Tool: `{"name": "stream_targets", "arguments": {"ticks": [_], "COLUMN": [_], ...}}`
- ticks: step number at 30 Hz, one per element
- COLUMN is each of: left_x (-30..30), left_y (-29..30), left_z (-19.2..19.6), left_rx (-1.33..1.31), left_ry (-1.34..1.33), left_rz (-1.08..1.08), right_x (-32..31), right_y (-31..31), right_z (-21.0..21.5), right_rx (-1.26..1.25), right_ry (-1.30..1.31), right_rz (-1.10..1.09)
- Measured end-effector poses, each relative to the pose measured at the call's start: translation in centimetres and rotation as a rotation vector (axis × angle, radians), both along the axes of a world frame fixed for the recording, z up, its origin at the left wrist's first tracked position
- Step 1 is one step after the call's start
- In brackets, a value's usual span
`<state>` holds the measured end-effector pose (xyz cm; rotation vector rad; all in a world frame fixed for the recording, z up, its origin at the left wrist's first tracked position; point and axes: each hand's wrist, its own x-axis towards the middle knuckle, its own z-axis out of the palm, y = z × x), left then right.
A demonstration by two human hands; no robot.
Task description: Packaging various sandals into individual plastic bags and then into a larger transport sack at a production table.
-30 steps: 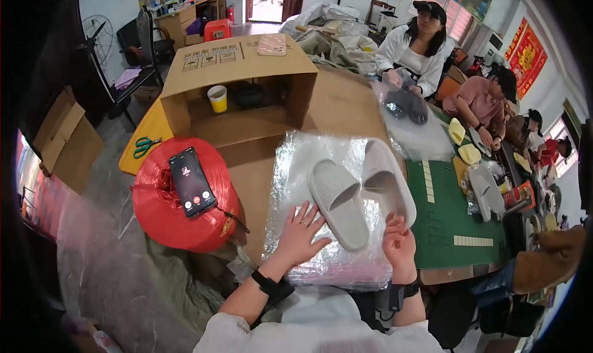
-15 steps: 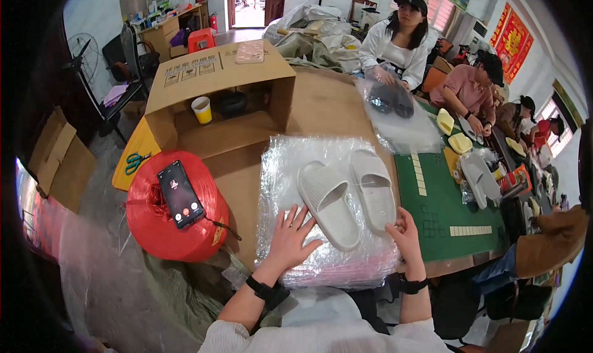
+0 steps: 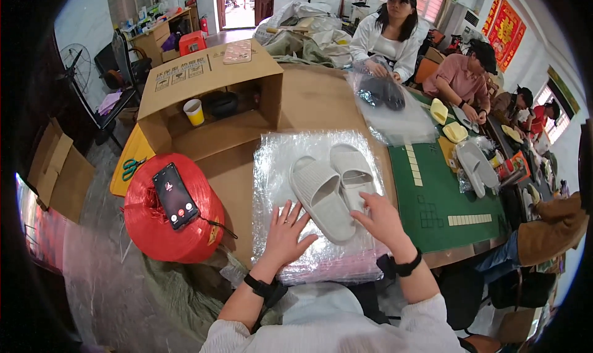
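Observation:
A pair of pale grey ribbed slippers lies on a stack of clear plastic bags in front of me. The left slipper slants across, its edge overlapping the right slipper. My left hand rests flat on the bags with its fingers spread, beside the left slipper and holding nothing. At the heel of the right slipper is my right hand, its index finger and thumb around that heel. The thumb also reaches the left slipper's edge. My right hand's other fingers are partly hidden.
Left of the bags is a red twine roll bearing a phone. Behind stands an open cardboard box with a paper cup inside. A green mat lies right. Across the table a person handles dark slippers in plastic.
My right hand has moved left with the right slipper, which now sits against and partly under the left slipper. My left hand stays flat on the bags. The view has shifted slightly.

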<state>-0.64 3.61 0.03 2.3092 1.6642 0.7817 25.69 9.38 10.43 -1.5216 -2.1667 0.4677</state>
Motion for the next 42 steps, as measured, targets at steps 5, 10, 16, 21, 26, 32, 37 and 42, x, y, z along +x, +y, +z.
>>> {"name": "stream_targets", "arguments": {"ticks": [5, 10, 16, 21, 26, 32, 37, 42], "left_x": [0.1, 0.1, 0.2, 2.9, 2.8, 3.1, 3.3, 3.1], "left_y": [0.0, -0.1, -0.1, 0.0, -0.6, -3.4, -3.6, -2.9], "left_z": [0.2, 1.3, 1.2, 0.9, 4.6, 3.6, 3.1, 3.6], "left_rx": [-0.007, -0.133, -0.218, -0.165, -0.113, -0.171, -0.156, -0.342], "left_ry": [0.016, 0.009, 0.022, 0.037, 0.024, -0.009, 0.028, -0.291], "left_rz": [-0.005, -0.068, -0.059, 0.096, 0.002, -0.268, -0.213, -0.13], "right_x": [-4.4, -3.3, 2.8, 9.9, 11.3, 11.6, 11.5, 11.2], "right_y": [5.4, 8.6, 3.8, -5.4, -11.9, -13.8, -13.0, -13.4], "right_z": [-3.7, -4.5, -2.2, -3.6, -4.5, -6.7, -7.8, -6.5], "right_rx": [0.161, 0.035, 0.113, 0.131, 0.198, 0.147, 0.193, 0.202], "right_ry": [-0.245, -0.262, 0.017, 0.441, 0.591, 0.781, 0.808, 0.747], "right_rz": [0.028, 0.021, -0.249, -0.426, -0.556, -0.54, -0.49, -0.501]}}
